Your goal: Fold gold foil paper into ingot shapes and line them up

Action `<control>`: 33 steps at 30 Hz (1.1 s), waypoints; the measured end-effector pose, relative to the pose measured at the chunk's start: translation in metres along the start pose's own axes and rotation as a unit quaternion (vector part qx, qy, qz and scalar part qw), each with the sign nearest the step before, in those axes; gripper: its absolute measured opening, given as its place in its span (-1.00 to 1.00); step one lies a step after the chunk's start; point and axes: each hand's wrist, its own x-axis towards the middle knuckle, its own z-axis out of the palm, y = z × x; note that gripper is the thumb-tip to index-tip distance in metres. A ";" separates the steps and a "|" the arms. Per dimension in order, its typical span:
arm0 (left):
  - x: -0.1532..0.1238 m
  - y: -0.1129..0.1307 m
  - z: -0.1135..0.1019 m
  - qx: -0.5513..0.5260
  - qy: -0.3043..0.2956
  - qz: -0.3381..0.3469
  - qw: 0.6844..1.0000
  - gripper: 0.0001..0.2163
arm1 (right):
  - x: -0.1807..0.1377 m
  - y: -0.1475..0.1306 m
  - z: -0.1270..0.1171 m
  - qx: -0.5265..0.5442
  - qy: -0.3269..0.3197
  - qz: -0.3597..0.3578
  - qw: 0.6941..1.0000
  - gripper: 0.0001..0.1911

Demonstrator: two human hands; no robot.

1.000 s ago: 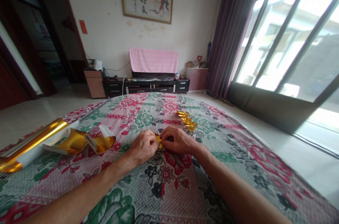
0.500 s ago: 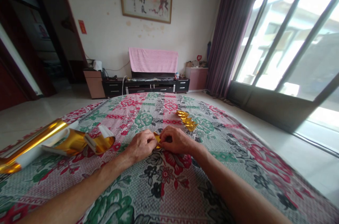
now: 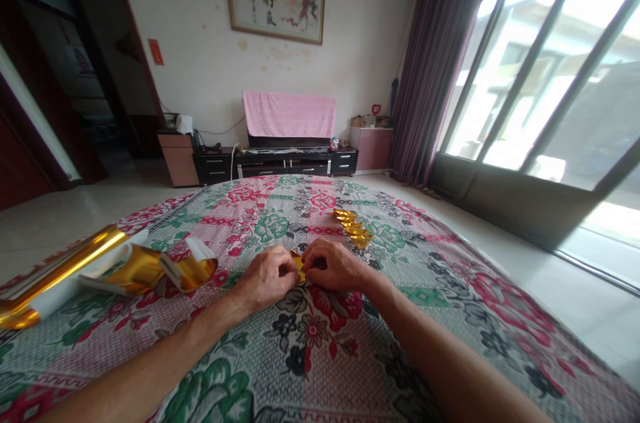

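Note:
Between my two hands lies a small piece of gold foil paper (image 3: 299, 264), low over the flowered cloth (image 3: 280, 356). My left hand (image 3: 269, 276) is closed, with thumb and fingers pinching the paper's left side. From the right, my right hand (image 3: 333, 264) pinches its other side with bent fingers. Most of the paper is hidden behind the fingers, so its folds cannot be made out. Just beyond my right hand stands a row of several folded gold paper pieces (image 3: 354, 228).
On the left lie a roll of gold foil paper (image 3: 75, 270) and curled gold strips with white backs (image 3: 145, 270). Farther off, a low black cabinet (image 3: 215, 165) and a pink-draped screen (image 3: 290, 113) stand by the wall. Glass doors (image 3: 545, 90) are at the right.
My left hand has shifted slightly at the paper's edge, and a little more gold shows between the hands. The right hand has barely moved. The roll and the folded row are unchanged.

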 end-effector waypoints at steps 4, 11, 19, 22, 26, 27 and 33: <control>0.000 0.001 -0.001 0.003 -0.005 0.007 1.000 -0.91 | 0.000 -0.004 -0.002 0.003 -0.004 0.004 1.000 -0.87; 0.000 0.000 -0.006 -0.015 -0.019 0.022 0.999 -0.89 | 0.001 -0.009 -0.002 -0.016 0.000 0.015 1.000 -0.93; 0.000 -0.001 -0.011 -0.022 -0.047 0.024 0.998 -0.96 | 0.001 -0.005 0.001 -0.019 0.001 0.008 1.000 -0.92; 0.000 0.000 -0.010 -0.018 -0.048 0.029 0.998 -0.96 | 0.001 -0.004 0.001 -0.014 0.000 0.001 1.000 -0.90; 0.000 0.000 -0.007 -0.012 -0.040 0.033 0.999 -0.95 | 0.000 -0.003 0.001 -0.011 0.005 -0.002 1.000 -0.89; 0.000 0.000 -0.007 -0.011 -0.038 0.032 0.999 -0.95 | 0.000 -0.003 0.001 -0.012 0.007 -0.003 1.000 -0.89; 0.000 -0.001 -0.005 -0.002 -0.029 0.032 0.999 -0.94 | 0.001 -0.004 0.000 -0.011 0.004 0.004 1.000 -0.89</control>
